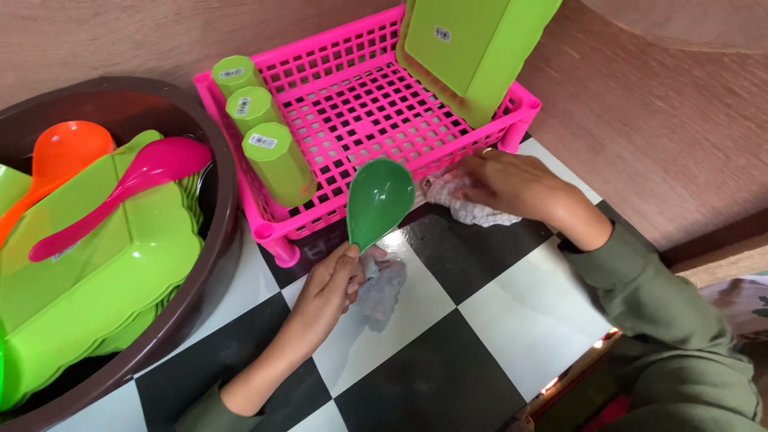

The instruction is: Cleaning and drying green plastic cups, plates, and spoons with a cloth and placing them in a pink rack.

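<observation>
Left hand (332, 284) gripping glossy green spoon (378, 200) (bowl upward), right hand (512, 184) clutching cloth (464, 204)

Small white stickers (262, 141) — on green cups (276, 160) and upturned tray (464, 48).

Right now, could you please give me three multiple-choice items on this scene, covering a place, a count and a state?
1. Where do the green cups stand?
A. In the pink rack
B. In the brown basin
C. On the checkered floor

2. How many green cups are in the rack?
A. One
B. Three
C. Five

3. What does the left hand hold?
A. A white cloth
B. Nothing
C. A green spoon

Answers: 1 A, they line the rack's left wall, upside down. 2 B, three in a row. 3 C, its fingers grip the handle; the right hand rests on the cloth.
</observation>
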